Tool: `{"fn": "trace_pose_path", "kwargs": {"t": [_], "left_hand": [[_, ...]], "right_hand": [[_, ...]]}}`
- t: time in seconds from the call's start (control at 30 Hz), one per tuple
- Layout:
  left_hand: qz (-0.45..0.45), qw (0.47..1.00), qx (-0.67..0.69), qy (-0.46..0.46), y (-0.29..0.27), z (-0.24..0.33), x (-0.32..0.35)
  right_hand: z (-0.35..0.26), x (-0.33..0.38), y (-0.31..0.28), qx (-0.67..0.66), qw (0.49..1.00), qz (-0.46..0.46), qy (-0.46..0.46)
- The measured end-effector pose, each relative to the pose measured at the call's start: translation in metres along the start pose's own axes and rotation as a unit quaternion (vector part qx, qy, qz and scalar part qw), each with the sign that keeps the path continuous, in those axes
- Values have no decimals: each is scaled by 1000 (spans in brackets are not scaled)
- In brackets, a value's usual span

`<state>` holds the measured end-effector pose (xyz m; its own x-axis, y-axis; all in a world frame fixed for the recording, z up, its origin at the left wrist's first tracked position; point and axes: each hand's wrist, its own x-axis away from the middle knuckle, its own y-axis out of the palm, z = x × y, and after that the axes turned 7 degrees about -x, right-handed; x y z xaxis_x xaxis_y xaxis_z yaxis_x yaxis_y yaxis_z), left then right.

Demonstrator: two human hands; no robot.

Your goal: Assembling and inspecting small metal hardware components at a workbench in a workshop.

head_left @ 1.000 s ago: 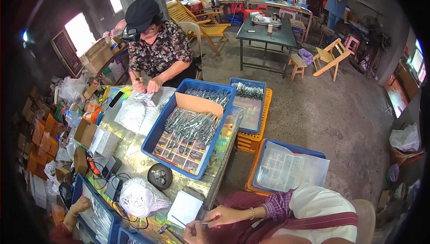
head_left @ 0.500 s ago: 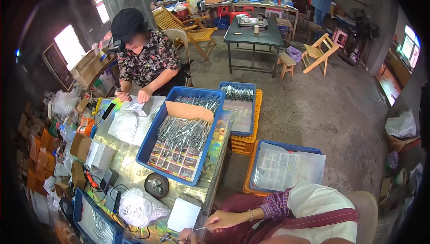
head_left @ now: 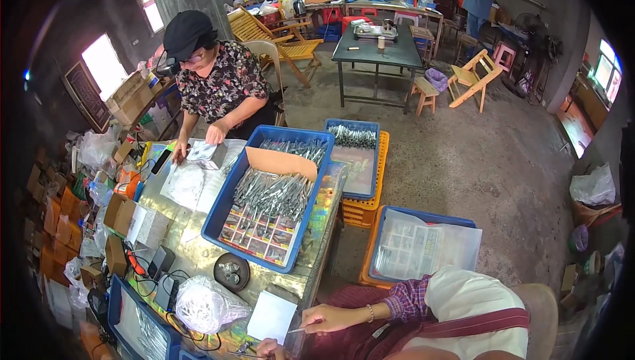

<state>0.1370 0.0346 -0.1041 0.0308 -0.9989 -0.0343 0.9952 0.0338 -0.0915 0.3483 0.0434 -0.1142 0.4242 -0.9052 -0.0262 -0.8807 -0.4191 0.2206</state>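
At the bottom edge, my right hand [head_left: 322,318], with a bracelet at the wrist, pinches a thin metal rod [head_left: 297,330]. The rod points left, over a white sheet's [head_left: 272,316] lower right corner. Just below is my left hand [head_left: 270,348], cut off by the frame, with its fingers closed; what they hold is too small to make out. Small dark metal pieces [head_left: 245,347] lie beside its fingertips. Farther up the table stands a blue tray [head_left: 210,228] of loose thin metal rods [head_left: 274,191], divided by a cardboard strip [head_left: 281,163].
A round dark dish [head_left: 231,272] and a bagged white bundle [head_left: 210,304] lie left of the sheet. Across the table a co-worker [head_left: 221,89] handles a grey-white packet [head_left: 206,153]. Stacked crates [head_left: 362,211] and a lidded blue tray [head_left: 423,247] stand right of the table.
My hands have shifted slightly up and left, and the rod in my right hand is tilted differently. The co-worker's hands have moved apart, one now resting at the table's left.
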Motion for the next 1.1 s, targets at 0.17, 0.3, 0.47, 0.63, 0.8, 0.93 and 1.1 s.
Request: {"fn": "trace_pose_path", "kwargs": {"t": [0.17, 0.3, 0.47, 0.63, 0.8, 0.93, 1.1], "left_hand": [[11, 999, 26, 27, 1, -4, -2], [36, 993, 69, 83, 7, -10, -8], [28, 996, 84, 2, 12, 11, -2], [-45, 984, 138, -100, -10, 5, 2], [-37, 993, 54, -103, -15, -1, 2], [8, 994, 76, -73, 0, 20, 8], [-6, 998, 51, -45, 0, 14, 6]], "right_hand": [[3, 2, 1, -14, 1000, -7, 21], [10, 1, 3, -26, 1000, -2, 13], [11, 3, 4, -42, 999, -4, 19], [9, 4, 4, -48, 998, -15, 28], [11, 3, 5, -45, 998, -18, 28], [10, 3, 4, -54, 998, -21, 36], [11, 4, 3, -49, 998, -27, 28]]}}
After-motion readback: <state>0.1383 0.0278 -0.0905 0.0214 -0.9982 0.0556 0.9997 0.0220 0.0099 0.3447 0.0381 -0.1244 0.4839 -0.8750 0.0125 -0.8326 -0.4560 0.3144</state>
